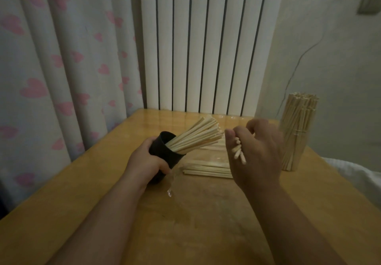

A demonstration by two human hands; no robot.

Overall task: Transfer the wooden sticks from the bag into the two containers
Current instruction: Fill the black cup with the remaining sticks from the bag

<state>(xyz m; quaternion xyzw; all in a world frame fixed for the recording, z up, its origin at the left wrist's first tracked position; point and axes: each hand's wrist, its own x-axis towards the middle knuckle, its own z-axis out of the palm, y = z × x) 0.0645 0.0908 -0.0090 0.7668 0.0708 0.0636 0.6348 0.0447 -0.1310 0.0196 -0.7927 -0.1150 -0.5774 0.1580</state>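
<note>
Wooden desk [185, 223] is shoved into a corner, with a white radiator [206, 48] behind it, a heart-print curtain [61, 58] on the left and a plain wall [329, 48] on the right. Left grip [148, 161] is wrapped round a tilted black cup [162, 149] with a bunch of sticks [198, 134] fanning out, and right grip [257, 151] is clenched on a few sticks [239, 153] just beside them. Loose sticks [208, 170] lie flat on the clear bag [171, 182] between the hands, and a full holder [296, 136] stands at the right edge.
</note>
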